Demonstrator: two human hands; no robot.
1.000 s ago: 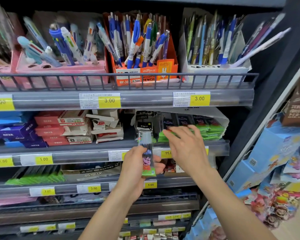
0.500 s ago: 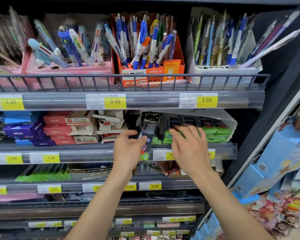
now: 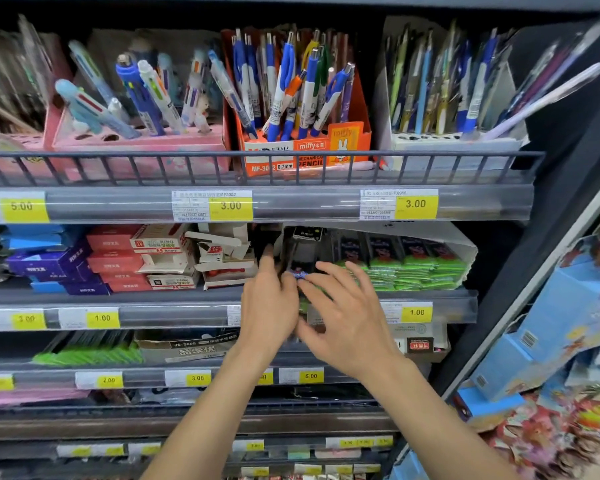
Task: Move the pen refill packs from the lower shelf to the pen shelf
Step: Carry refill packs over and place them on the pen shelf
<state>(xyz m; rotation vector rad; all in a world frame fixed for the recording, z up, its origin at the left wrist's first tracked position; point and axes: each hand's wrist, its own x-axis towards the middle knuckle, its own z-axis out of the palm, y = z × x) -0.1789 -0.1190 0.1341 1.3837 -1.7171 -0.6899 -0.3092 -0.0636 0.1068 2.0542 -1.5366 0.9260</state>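
A: Both hands at the second shelf down. Where is the refill pack?

B: Refill pack (image 3: 298, 271) sits between the two hands at the front of that shelf, upright, its top in the dark gap under the shelf above. Only a narrow strip shows: a blue and red print low down, dark clear sleeve above. The rest is hidden behind the hands.

A: Left hand?

B: Left hand (image 3: 269, 303) is up against the pack's left edge, back of the hand to the camera, index finger pointing up into the shelf. Fingers look curled toward the pack, but the contact side is hidden. I cannot tell whether it grips the pack or only touches it.

A: Right hand?

B: Right hand (image 3: 347, 313) is spread wide, fingers fanned and fairly straight, blurred. The fingertips reach toward the pack's right edge and the green packs (image 3: 413, 271). It holds nothing that I can see.

A: Neighbours on that shelf?

B: Green packs stand in a row inside a white display carton (image 3: 465, 252), just right of the refill pack. To the left, torn white boxes (image 3: 222, 252), then red boxes (image 3: 113, 261), then purple boxes (image 3: 49, 263).

A: Shelf above?

B: Pens. An orange pencil box (image 3: 305, 150) at centre, a pink pen stand (image 3: 139, 147) left, a white pen stand (image 3: 454, 142) right, all behind a wire rail (image 3: 257, 154).

A: Below?

B: More green packs lying flat (image 3: 87, 355) at left, beside a cardboard box (image 3: 187, 346).
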